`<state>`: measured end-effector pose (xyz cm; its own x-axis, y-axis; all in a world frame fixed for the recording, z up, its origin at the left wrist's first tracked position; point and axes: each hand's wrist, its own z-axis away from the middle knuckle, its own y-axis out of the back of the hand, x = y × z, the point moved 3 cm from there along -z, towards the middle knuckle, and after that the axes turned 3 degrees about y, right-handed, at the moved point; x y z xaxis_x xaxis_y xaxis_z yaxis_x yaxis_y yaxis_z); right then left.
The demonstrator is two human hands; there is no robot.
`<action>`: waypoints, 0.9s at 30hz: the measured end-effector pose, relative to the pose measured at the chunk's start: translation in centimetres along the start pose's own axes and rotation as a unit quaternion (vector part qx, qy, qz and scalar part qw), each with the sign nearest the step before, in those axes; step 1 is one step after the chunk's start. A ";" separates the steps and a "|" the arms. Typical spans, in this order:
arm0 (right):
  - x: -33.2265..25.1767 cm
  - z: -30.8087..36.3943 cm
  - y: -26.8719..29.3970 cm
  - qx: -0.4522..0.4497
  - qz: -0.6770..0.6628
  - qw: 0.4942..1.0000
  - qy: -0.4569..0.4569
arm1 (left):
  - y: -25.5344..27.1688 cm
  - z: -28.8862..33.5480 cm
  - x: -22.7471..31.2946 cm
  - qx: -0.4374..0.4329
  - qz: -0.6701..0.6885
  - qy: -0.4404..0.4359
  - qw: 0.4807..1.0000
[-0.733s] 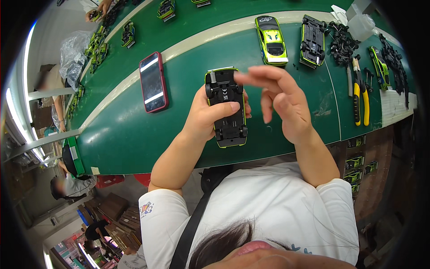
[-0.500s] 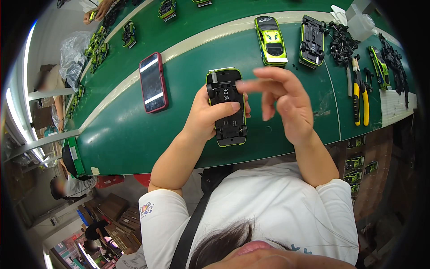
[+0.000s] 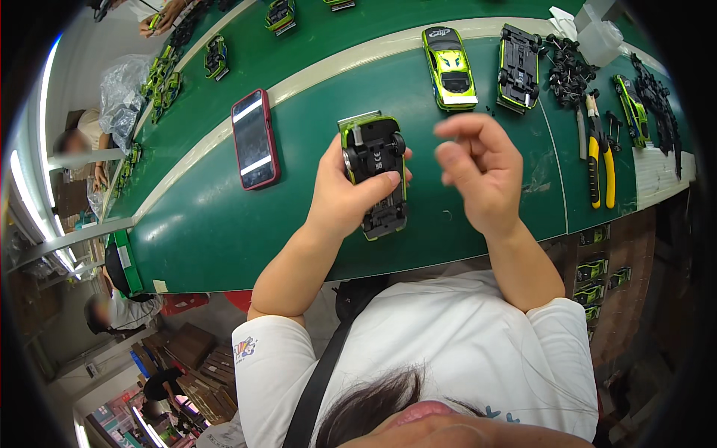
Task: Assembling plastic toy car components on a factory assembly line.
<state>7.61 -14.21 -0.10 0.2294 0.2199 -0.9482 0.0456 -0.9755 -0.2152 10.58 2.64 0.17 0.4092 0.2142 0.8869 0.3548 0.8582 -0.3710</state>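
My left hand [image 3: 340, 193] is closed around a toy car [image 3: 376, 143] with a bright green body, held underside up. Its black chassis and wheels face me, and my thumb presses across the middle of the chassis. Just to the right hovers my right hand [image 3: 487, 175], apart from the car. Its fingers are loosely bent and somewhat blurred, and I see nothing in them. Beyond my hands, another green toy car [image 3: 449, 61] stands on its wheels. Beside that one lies a car with its black underside up [image 3: 519, 69].
A red-cased phone [image 3: 255, 140] lies left on the green table [image 3: 202, 224]. Yellow-and-black pliers [image 3: 601, 160] lie right, below a pile of black wheel axles [image 3: 571, 66]. Black parts [image 3: 657, 104] sit far right. A co-worker's hands [image 3: 168, 15] work at the far left.
My right hand has drawn back to the right from the car, its fingers curling more. The held car has tilted and shifted slightly left in my left hand.
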 end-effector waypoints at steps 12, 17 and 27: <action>-1.2 0.0 -3.6 0.024 0.212 0.971 0.107 | -0.8 1.2 0.9 0.140 -0.445 -0.372 0.802; -1.8 -0.5 -3.1 0.008 0.178 0.980 0.085 | -0.8 1.1 0.5 0.094 -0.403 -0.367 0.833; -1.3 -0.8 -2.9 0.023 0.189 0.976 0.106 | -0.9 0.6 0.7 0.122 -0.446 -0.369 0.806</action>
<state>7.94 -11.71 1.94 0.4176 -0.1657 -0.8934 -0.1237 -0.9844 0.1247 10.04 2.32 1.29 -0.5617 -0.3957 0.7266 0.0191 0.8718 0.4896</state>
